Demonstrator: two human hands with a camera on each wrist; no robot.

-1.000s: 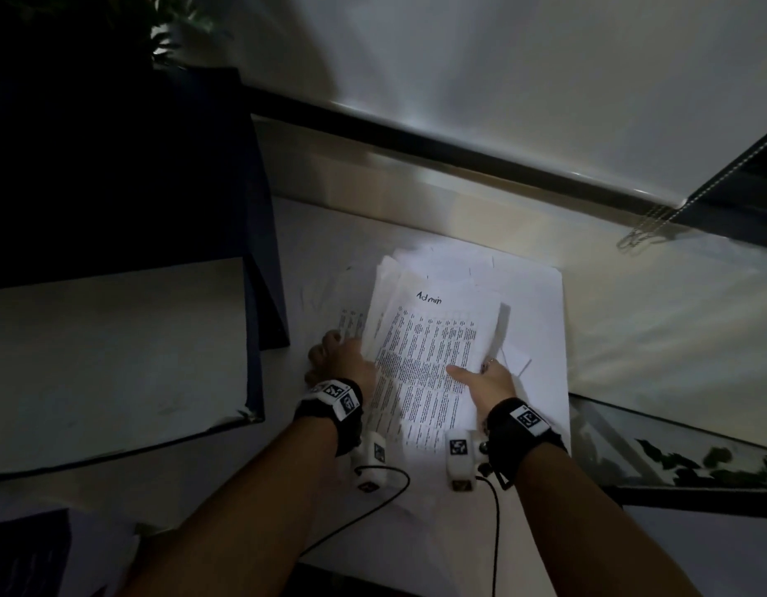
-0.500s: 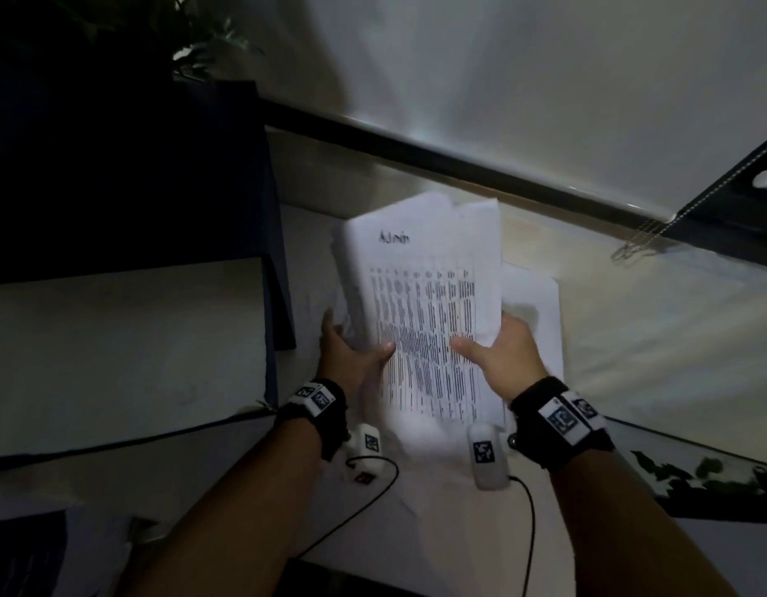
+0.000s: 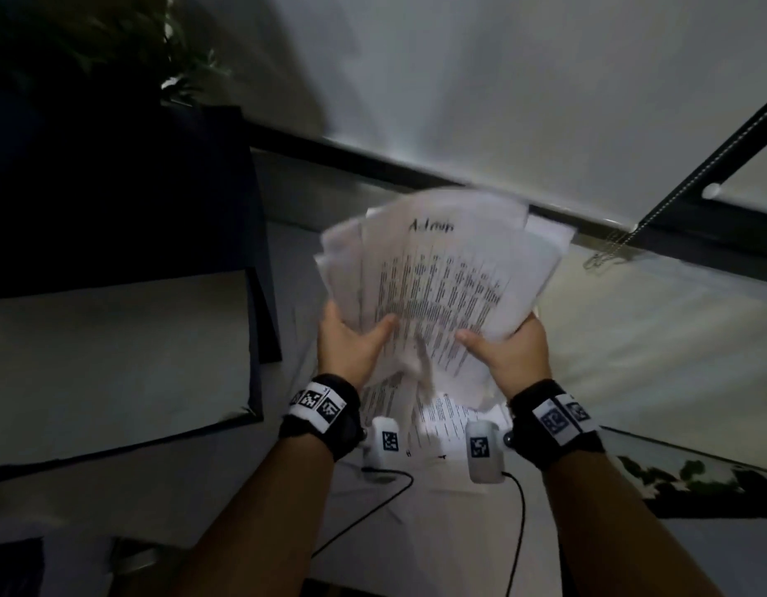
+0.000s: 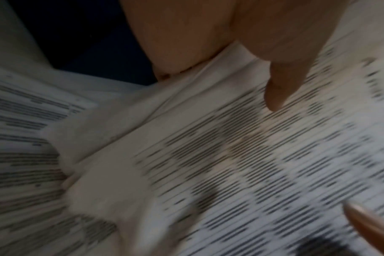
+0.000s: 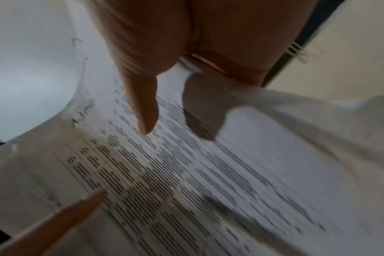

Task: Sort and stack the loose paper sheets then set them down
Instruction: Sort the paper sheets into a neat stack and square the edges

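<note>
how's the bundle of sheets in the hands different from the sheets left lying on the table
The held bundle is raised off the table, gripped at its lower corners by the left hand and right hand; the sheets on the table lie flat and untouched.
The held bundle is fanned and uneven, its top page headed with handwriting; the sheets on the table are mostly hidden beneath it.
Both are white pages with printed text.

Bare forearms end in black wrist straps point(image 3: 319, 405) bearing white tags printed with black square codes, and just below each wrist hangs a small white camera pod point(image 3: 484, 451) trailing a thin black cable point(image 3: 519, 523).
</note>
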